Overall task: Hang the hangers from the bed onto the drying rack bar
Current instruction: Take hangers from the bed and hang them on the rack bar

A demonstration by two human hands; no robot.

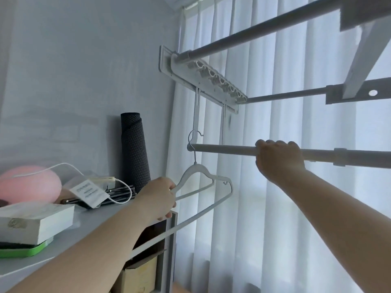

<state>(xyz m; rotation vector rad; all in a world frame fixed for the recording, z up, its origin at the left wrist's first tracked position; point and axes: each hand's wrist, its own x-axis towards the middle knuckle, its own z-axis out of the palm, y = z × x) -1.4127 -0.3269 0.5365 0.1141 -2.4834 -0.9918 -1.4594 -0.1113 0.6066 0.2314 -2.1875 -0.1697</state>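
A pale grey hanger [213, 180] is held up at the left end of the drying rack bar [224, 149]. Its metal hook curls over that end of the bar, and whether it rests on the bar I cannot tell. My left hand [157, 197] grips the hanger's left shoulder, and the hanger tilts down to the left. My right hand [278, 159] is closed around the same bar, further right. The bed and any other hangers are out of view.
Two higher rack bars [264, 28] and a bracket with clips [211, 78] hang above. White curtains [264, 208] fill the right side. A grey shelf top [95, 227] on the left carries boxes, a pink round object, a cable and a dark rolled mat [134, 149].
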